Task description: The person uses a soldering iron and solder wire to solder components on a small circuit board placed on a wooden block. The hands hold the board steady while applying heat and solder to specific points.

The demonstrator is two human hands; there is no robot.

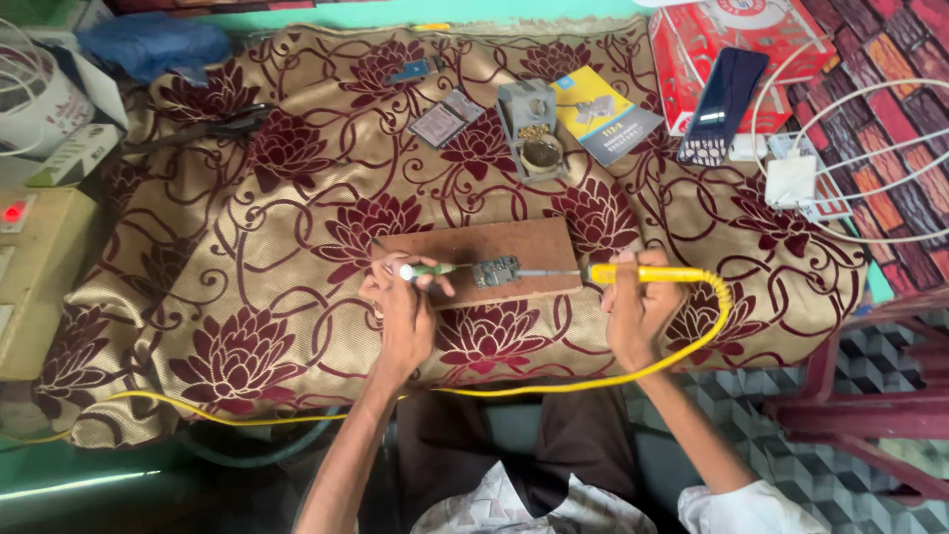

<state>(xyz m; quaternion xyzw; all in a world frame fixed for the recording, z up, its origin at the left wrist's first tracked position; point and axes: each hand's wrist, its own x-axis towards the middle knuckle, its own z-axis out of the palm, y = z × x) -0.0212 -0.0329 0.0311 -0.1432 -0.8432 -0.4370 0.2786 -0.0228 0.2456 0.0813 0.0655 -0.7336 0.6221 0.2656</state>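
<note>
Two hands at a small circuit board on a wooden board, floral cloth beneath.

Far left: beige box with a red light [14,212]; white carton [77,153] and blue cloth [148,42] behind it. Left hand [403,302], fingers closed around a green-handled screwdriver [427,269], its tip toward the circuit board [496,272]. That piece lies at the middle of the wooden board [484,255]. Right hand [638,309], fingers curled about a yellow soldering iron [647,274], tip touching the circuit board's right edge; yellow cord [554,384] loops down and runs left. Behind: grey tip-cleaner stand [532,129] holding brass wool and a round pad; yellow booklet [601,114]; red box [751,44] bearing a dark phone [724,104]; white charger with cables [791,180]. Surface: gold cloth with maroon flowers [247,277]. Lower right: patterned floor tiles [791,465], red frame [860,396].
</note>
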